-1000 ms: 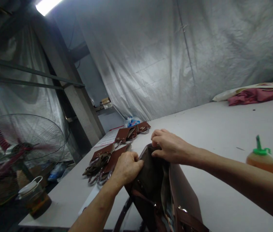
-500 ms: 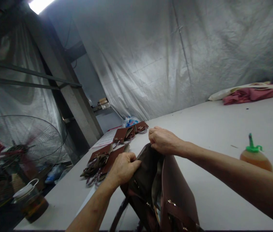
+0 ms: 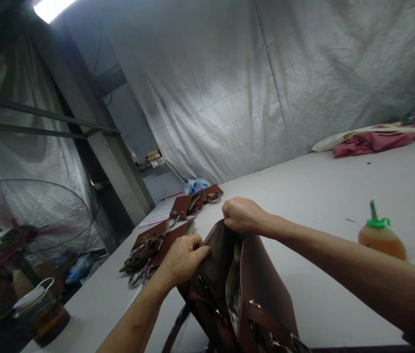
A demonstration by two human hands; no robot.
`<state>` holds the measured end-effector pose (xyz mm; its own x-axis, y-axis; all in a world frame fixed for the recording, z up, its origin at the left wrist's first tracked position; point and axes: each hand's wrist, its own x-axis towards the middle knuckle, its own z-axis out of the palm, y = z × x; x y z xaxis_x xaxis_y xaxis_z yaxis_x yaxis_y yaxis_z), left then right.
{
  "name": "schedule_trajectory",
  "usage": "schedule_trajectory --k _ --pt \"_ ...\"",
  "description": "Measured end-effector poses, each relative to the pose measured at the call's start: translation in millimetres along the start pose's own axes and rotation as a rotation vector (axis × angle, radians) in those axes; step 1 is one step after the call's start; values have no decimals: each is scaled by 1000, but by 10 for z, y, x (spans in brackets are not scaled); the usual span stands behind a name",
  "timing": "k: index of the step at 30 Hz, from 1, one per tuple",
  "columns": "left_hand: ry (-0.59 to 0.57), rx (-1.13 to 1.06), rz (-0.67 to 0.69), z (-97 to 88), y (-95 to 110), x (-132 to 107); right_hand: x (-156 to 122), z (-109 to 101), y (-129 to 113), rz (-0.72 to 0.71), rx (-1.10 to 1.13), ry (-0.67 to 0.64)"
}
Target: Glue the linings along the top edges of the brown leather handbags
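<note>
A brown handbag [image 3: 266, 274] with a dark lining stands tilted on the table in front of me, its mouth spread apart. My left hand [image 3: 183, 260] grips the left edge of the bag's opening, thumb on the lining side. At the far corner of the opening, my right hand [image 3: 242, 215] is closed on the rim in a fist-like pinch. Dark fabric lining [image 3: 215, 264] stretches between the two hands. Metal fittings and a strap show on the near side; the lower part of the bag runs out of view.
Several brown bags [image 3: 167, 240] lie along the table's left side. A green-capped squeeze bottle [image 3: 382, 240] with amber liquid stands right on the white table [image 3: 325, 196]. A lidded jar [image 3: 43, 314] is at the near left edge, beside a large fan [image 3: 31, 220]. Pink cloth [image 3: 373, 143] lies far right.
Both hands keep their hold on the handbag's opening. The view has shifted slightly, so everything sits a little further left. A red sleeve edge now shows at the right arm.
</note>
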<state>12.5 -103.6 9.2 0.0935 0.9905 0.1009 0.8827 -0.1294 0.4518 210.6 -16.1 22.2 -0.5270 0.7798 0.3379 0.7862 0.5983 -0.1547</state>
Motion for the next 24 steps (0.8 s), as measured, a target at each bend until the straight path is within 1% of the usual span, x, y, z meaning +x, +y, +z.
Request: schedule_trajectory --k 4,7,12,16,21,24 --pt "-54 49 9 -52 22 61 13 27 6 0 3 -6" --pt "-27 76 36 -58 49 183 10 41 -32 -14 6 3" --pt "4 141 57 -7 90 367 -20 28 -91 -48 5 18" --pt "23 175 80 14 90 378 -31 22 -70 -78 7 34" --pt "14 97 108 29 43 363 -30 16 -59 -228 20 68" --pt "3 44 133 41 17 373 -28 9 -70 -275 27 64"
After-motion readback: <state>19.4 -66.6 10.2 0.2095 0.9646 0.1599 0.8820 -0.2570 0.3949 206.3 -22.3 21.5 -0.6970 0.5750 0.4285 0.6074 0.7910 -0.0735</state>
